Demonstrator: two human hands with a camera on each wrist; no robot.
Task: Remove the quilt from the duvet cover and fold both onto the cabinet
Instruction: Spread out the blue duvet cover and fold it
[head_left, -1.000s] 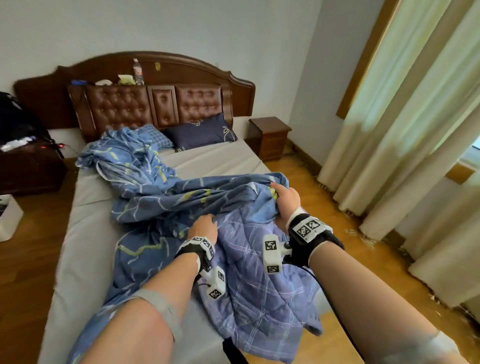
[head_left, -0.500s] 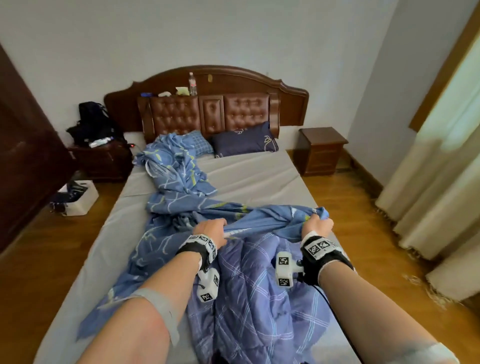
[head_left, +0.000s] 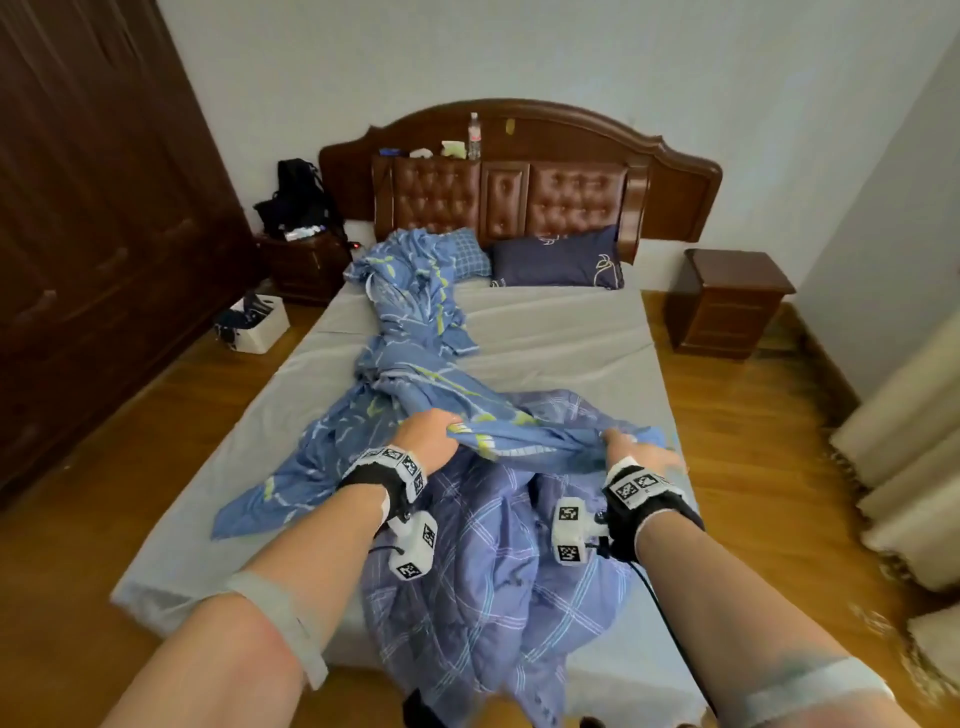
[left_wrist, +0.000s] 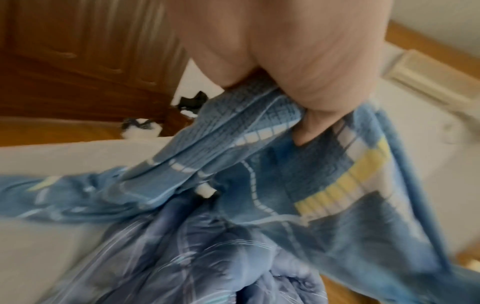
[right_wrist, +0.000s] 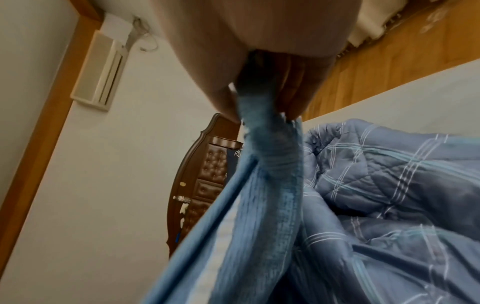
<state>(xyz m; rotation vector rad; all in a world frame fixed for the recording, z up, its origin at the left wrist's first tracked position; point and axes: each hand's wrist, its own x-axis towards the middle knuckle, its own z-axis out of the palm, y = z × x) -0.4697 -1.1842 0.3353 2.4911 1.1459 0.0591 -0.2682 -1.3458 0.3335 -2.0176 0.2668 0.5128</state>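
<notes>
The left hand (head_left: 427, 435) is gripping a bunched fold of the duvet cover (head_left: 415, 332), with the fingers (left_wrist: 306, 131) curled round the blue cloth in the left wrist view. The right hand (head_left: 636, 452) is gripping another part of the same cover edge; in the right wrist view its fingers (right_wrist: 293, 98) are pinching a gathered rope of blue cloth (right_wrist: 270, 185). Between the two hands, the cover edge is stretching as a raised band above the quilt (head_left: 493, 571).

The bed (head_left: 561, 343) is serving as the landmark. The duvet cover, blue with white and yellow marks, is lying along the bed, running from the pillows at the headboard (head_left: 519, 156) down to the hands at the foot end. A loose corner of it is spreading toward the left edge of the bed. The quilt, violet-blue with a pale check pattern, is lying at the foot of the bed, beneath and in front of the held cover edge, and its lower part is hanging over the foot edge. In the right wrist view the quilt (right_wrist: 389, 185) is lying crumpled on the grey sheet just beside the held cloth.

A dark pillow (head_left: 558, 260) is resting against the headboard. One nightstand (head_left: 727, 301) is standing to the right of the bed head. A dark wardrobe (head_left: 104, 208) is standing along the left wall, well apart from the bed.
</notes>
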